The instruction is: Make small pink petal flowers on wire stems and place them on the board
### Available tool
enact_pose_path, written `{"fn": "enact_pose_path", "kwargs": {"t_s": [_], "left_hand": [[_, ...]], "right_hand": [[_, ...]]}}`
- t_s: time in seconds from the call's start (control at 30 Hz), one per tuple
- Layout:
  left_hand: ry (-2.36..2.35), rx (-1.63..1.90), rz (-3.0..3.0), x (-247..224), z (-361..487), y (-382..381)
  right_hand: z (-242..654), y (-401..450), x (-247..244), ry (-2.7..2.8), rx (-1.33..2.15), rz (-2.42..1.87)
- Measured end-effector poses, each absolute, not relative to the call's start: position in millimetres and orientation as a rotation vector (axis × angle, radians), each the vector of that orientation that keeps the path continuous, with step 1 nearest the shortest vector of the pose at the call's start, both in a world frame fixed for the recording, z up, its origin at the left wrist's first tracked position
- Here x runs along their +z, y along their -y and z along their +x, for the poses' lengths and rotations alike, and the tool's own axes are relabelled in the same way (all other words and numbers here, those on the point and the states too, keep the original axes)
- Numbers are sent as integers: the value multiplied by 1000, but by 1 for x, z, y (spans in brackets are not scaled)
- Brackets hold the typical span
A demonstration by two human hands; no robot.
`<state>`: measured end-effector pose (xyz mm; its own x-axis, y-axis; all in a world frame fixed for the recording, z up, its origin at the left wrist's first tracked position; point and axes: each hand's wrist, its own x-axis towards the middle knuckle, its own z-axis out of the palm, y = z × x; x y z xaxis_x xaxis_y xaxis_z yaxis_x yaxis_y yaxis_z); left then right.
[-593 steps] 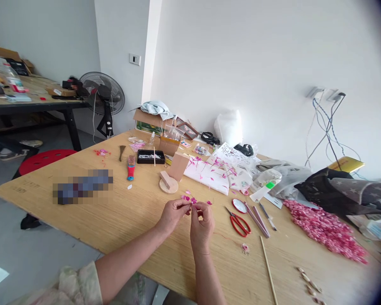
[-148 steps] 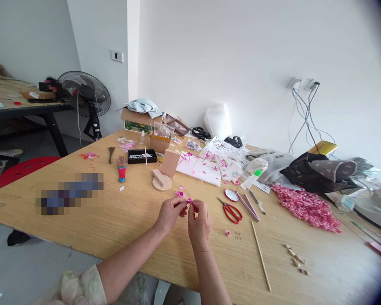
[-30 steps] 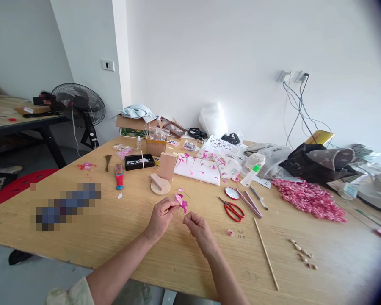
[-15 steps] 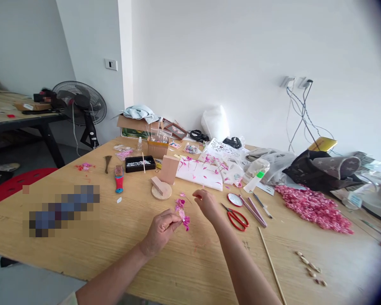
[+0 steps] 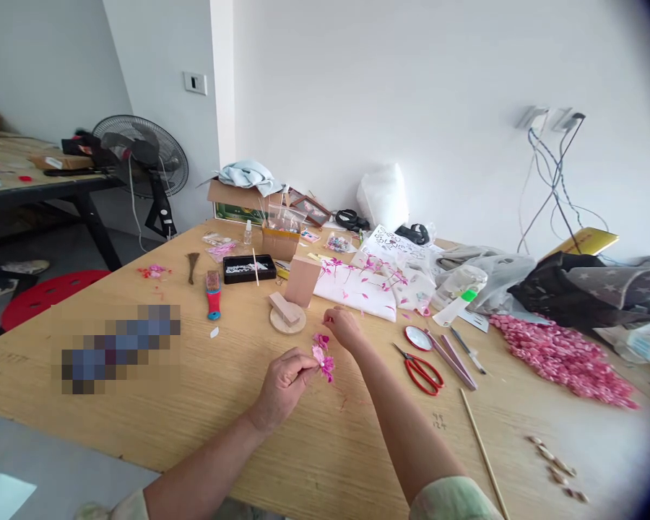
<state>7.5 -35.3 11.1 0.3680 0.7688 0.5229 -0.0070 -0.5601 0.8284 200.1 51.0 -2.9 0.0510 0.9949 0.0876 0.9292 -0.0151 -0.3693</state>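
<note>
Our right hand (image 5: pixel 344 328) had moved beyond the pink flower (image 5: pixel 325 367) pinched in our left hand's (image 5: pixel 284 383) closed grip over the worktop (image 5: pixel 238 361), its own hold unclear, the handwritten figures (image 5: pixel 438 421) hardly legible.

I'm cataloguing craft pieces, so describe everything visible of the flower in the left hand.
The flower has thin petals from pale pink to deep magenta, with a whitish spot near its middle; the material is too small to tell. The left hand pinches its left side between fingertips, above the table, nearer the camera than the wooden disc. Magenta petals adjoin its far side.
</note>
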Motion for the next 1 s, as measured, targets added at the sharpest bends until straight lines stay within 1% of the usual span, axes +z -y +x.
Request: {"fn": "enact_pose_path", "kwargs": {"t_s": [0.3,0.37,0.5,0.63,0.7,0.8,0.9,1.0], "left_hand": [[-757,1310,1967,5,10,32],[-774,1307,2007,2,10,32],[-822,1303,2103,-2,12,31],[-876,1327,2197,0,16,30],[-885,1322,2188,5,19,32],[-872,1305,2162,12,24,36],[-871,1306,2163,17,26,40],[-896,1299,2183,18,26,41]], "right_hand": [[216,-22,29,1608,128,-1810],[217,-9,39,1471,200,-1698],[206,32,67,1154,451,-1450],[179,79,88,1093,493,-1334],[165,97,91,1182,437,-1364],[146,110,85,1364,231,-1471],[136,111,74,1492,21,-1550],[131,107,63,1535,-73,-1592]]}}
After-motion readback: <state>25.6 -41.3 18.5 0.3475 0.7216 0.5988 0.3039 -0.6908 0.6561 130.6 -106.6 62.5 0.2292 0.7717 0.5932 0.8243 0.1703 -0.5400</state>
